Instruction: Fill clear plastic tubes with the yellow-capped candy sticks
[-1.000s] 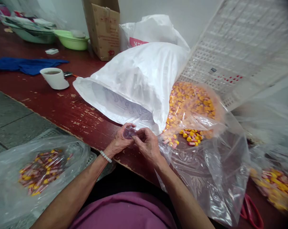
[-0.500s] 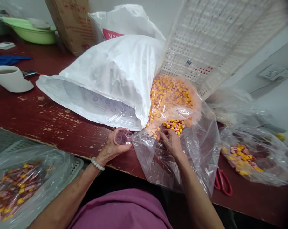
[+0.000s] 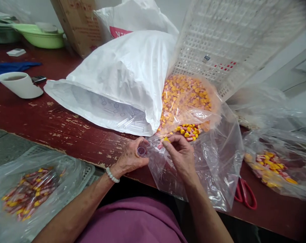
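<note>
My left hand [image 3: 132, 157], with a pale bead bracelet at its wrist, is curled around clear round plastic tubes [image 3: 141, 151] over the table's front edge. My right hand [image 3: 180, 153] pinches a small yellow-ended red piece [image 3: 165, 139] between thumb and fingertips, a short way right of the tubes. Beyond it, a clear plastic bag [image 3: 196, 165] lies with its mouth toward me, full of small yellow-and-red pieces [image 3: 188, 96]. A white sack [image 3: 117, 67] lies open behind my left hand, with loose clear tubes [image 3: 132, 123] inside.
Red-handled scissors [image 3: 246, 194] lie right of the bag, near another bag of pieces [image 3: 271, 165]. At lower left sits a bag with filled tubes [image 3: 31, 190]. A white crate [image 3: 234, 44] leans behind. A cup [image 3: 18, 86] stands at left on the worn red table [image 3: 67, 123].
My right hand has drawn back from the pieces in the bag toward my left hand, with a yellow-ended piece in its fingers. The tubes in my left hand have turned. The view has shifted slightly.
</note>
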Demonstrator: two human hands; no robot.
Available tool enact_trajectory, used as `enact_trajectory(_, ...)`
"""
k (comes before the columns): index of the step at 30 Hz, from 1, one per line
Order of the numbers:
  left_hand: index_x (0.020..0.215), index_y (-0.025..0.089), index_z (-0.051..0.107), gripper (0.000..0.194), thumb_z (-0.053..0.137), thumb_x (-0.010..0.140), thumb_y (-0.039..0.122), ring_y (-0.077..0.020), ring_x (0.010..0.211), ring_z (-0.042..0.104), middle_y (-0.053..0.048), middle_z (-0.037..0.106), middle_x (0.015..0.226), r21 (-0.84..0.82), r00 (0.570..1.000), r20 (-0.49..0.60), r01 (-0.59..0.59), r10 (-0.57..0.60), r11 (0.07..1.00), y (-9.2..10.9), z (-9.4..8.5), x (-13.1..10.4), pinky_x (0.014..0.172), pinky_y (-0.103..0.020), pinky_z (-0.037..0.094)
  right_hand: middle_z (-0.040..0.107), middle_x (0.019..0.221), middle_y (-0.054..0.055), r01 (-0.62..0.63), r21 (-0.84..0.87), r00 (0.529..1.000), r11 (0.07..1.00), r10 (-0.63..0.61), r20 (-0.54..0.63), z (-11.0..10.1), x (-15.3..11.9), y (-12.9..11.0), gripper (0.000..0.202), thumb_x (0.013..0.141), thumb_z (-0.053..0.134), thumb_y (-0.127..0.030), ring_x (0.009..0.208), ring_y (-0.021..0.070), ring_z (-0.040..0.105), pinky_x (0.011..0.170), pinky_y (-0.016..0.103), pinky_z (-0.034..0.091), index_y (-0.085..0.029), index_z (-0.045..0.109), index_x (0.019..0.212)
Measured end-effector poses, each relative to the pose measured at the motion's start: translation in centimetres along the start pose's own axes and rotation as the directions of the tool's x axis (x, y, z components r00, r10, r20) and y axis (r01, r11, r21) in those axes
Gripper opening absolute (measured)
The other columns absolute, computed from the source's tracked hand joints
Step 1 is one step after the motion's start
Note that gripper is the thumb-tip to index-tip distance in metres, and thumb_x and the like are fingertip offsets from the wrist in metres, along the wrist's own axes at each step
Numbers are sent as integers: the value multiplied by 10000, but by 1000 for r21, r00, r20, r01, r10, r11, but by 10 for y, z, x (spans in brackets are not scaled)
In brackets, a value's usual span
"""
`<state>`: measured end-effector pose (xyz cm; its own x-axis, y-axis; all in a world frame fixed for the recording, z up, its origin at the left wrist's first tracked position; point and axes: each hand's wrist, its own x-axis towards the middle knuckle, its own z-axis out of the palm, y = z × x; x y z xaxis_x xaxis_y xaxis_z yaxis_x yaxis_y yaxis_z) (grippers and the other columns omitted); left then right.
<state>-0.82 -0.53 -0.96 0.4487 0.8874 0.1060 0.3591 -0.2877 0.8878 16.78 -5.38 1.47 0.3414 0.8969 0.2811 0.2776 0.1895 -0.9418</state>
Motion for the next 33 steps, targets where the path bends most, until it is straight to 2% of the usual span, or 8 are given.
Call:
enact_trajectory(6,820,174,557,382,723,477,135,-115,617,531,25,602,715,-395,991,82,134,-110,909,6,3,-4,582,-237,433,610,887,29,248,-278,948,928,-175,265,7,-18,-4,162,821,567,-351,827,157,565,758,298,458,-208,547,894)
enact_trajectory(10,720,181,575,309,682,449,76,-95,524,472,45,562,617,-586,958,175,285,-226,758,17,5,-5,479,-228,373,531,1145,115,464,-378,868,801,-327,373,2,-24,5,570,648,734,-368,1088,242,495,920,392,421,-199,437,1104)
enact_trajectory(18,699,158,592,290,694,454,41,-108,608,535,21,606,663,-711,937,217,344,-274,613,16,22,-4,532,-217,425,558,895,42,396,-460,904,794,-250,346,8,-26,7,434,590,719,-294,826,193,534,735,314,458,-199,495,949)
enact_trajectory(22,816,162,564,378,749,495,82,-103,598,549,25,629,700,-765,932,178,332,-314,552,4,30,-3,530,-215,440,568,1066,63,359,-402,885,842,-171,434,-11,-7,8,615,635,736,-400,921,196,540,783,319,456,-207,475,1157)
enact_trajectory(26,845,159,546,386,757,526,105,-118,626,553,10,636,723,-724,952,100,270,-290,635,-5,28,-1,526,-221,442,609,957,95,159,-704,986,692,-69,155,-57,33,34,205,846,522,-323,907,207,550,802,331,430,-167,588,961)
enact_trajectory(28,839,151,544,391,759,518,96,-121,679,566,6,637,735,-677,966,31,209,-257,705,-5,25,-1,599,-231,459,607,988,152,-44,-872,999,488,4,-48,-80,51,54,162,822,531,-254,958,257,536,829,369,399,-143,619,900)
enact_trajectory(30,846,146,537,403,757,512,96,-123,706,574,7,631,734,-618,975,-13,166,-221,768,-2,23,-1,658,-241,464,624,977,157,-148,-901,989,408,72,-130,-97,62,73,177,802,555,-269,943,266,546,807,367,396,-143,634,897)
enact_trajectory(33,866,144,516,424,742,509,103,-122,686,576,6,625,742,-523,983,-45,131,-180,843,3,24,0,647,-244,463,663,844,72,-168,-810,985,561,130,-114,-103,63,89,261,771,597,-411,781,210,581,706,315,416,-179,646,880)
